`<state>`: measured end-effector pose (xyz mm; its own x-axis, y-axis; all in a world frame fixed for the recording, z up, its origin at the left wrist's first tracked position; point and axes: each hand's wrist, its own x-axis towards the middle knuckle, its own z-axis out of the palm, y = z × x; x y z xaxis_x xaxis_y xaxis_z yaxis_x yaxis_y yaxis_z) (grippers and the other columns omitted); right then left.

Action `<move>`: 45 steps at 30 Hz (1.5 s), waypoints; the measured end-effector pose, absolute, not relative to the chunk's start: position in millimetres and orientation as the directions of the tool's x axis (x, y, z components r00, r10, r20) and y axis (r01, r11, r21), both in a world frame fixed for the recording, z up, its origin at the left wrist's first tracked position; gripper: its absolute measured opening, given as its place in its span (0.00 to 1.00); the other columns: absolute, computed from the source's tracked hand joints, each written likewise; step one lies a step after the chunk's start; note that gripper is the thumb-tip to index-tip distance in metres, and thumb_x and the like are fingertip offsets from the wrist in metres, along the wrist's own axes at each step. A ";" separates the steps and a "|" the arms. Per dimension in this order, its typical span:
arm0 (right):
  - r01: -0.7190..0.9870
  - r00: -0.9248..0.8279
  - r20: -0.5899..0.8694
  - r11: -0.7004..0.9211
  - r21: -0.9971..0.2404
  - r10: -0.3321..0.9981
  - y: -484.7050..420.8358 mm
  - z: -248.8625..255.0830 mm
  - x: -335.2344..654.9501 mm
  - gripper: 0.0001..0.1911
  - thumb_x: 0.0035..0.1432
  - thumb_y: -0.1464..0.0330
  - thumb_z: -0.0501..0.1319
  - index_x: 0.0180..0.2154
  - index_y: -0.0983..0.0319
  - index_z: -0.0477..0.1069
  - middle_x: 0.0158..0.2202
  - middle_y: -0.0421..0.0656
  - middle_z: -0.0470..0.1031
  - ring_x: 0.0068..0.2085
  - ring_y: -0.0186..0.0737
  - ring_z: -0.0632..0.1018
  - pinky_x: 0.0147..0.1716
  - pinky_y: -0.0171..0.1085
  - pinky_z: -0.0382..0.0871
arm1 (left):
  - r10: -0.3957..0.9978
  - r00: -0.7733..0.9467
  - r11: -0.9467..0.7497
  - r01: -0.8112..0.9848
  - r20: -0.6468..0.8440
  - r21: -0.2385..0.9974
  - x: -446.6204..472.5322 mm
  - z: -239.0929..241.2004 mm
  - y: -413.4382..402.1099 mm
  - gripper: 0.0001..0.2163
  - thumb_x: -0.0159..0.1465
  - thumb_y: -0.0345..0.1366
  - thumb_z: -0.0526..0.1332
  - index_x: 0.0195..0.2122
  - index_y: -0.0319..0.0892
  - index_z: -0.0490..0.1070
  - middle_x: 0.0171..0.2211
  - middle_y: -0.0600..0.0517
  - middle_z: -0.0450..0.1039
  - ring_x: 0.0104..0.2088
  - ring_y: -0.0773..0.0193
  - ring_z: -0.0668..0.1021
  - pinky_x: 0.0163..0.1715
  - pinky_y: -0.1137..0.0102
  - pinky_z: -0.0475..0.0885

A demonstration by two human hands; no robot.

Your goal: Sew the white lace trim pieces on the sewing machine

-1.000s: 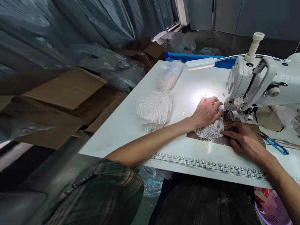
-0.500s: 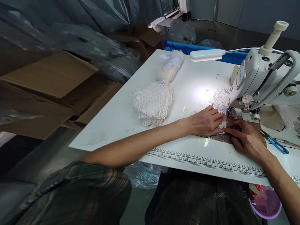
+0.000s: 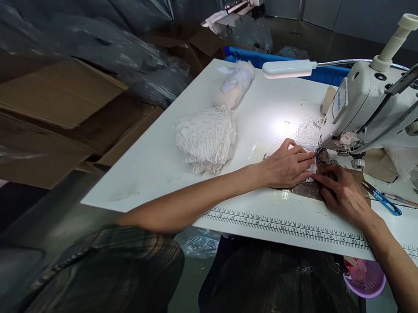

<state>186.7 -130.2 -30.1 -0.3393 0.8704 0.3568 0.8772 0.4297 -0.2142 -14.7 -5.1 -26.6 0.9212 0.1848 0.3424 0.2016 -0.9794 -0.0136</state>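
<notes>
Beside the needle of the white sewing machine (image 3: 355,108), a small piece of white lace (image 3: 311,168) lies mostly under my left hand (image 3: 289,164). The fingers of this hand are close together, holding the lace down with their tips near the presser foot (image 3: 318,154). My right hand (image 3: 344,194) is at the front edge of the lace, index finger and thumb drawn together there. Its palm rests over a brown plate (image 3: 310,191) set on the table. What is pinched between the fingertips is partly hidden.
A bundle of white lace (image 3: 208,138) and a tied pale roll (image 3: 235,86) lie left on the white table (image 3: 154,163). Blue thread snips (image 3: 384,199) are at right. A lamp (image 3: 288,69) overhangs the work. Cardboard boxes (image 3: 54,94) stand left; a purple basket (image 3: 372,285) is below.
My left hand has shifted slightly at the needle, its fingers now covering the red marks that showed before. My right hand stays at the lace edge. The view has shifted a little.
</notes>
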 end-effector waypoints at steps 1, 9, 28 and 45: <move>0.878 -0.337 0.356 0.427 -0.214 0.872 -129.9 -30.0 186.1 0.20 0.62 0.73 0.54 0.53 0.56 0.75 0.45 0.50 0.71 0.42 0.43 0.73 0.39 0.45 0.73 | 0.182 0.918 -0.981 0.196 0.353 -0.002 -15.8 -27.9 -4.5 0.18 0.75 0.42 0.45 0.54 0.40 0.70 0.57 0.43 0.72 0.51 0.55 0.75 0.52 0.56 0.60; 0.895 -0.311 0.336 0.393 -0.210 0.889 -128.7 -27.3 182.7 0.21 0.62 0.73 0.54 0.53 0.56 0.75 0.44 0.49 0.71 0.39 0.43 0.73 0.38 0.44 0.72 | 0.212 0.920 -0.977 0.190 0.328 0.097 -18.0 -28.3 0.0 0.18 0.74 0.42 0.47 0.56 0.41 0.68 0.59 0.42 0.70 0.53 0.51 0.73 0.53 0.52 0.58; 0.893 -0.303 0.340 0.390 -0.226 0.891 -128.5 -28.7 185.2 0.20 0.63 0.72 0.54 0.53 0.56 0.75 0.44 0.49 0.70 0.43 0.44 0.74 0.41 0.45 0.74 | 0.240 0.908 -0.970 0.215 0.343 0.110 -15.2 -31.0 -1.0 0.17 0.73 0.40 0.48 0.55 0.41 0.70 0.58 0.43 0.71 0.48 0.55 0.76 0.54 0.55 0.57; 0.883 -0.290 0.336 0.386 -0.267 0.896 -127.7 -27.5 185.0 0.22 0.63 0.72 0.54 0.55 0.53 0.74 0.46 0.48 0.71 0.45 0.44 0.75 0.45 0.45 0.76 | 0.225 0.881 -0.972 0.177 0.416 0.152 -12.0 -38.0 2.9 0.15 0.72 0.41 0.52 0.54 0.46 0.72 0.57 0.45 0.73 0.57 0.53 0.75 0.63 0.44 0.49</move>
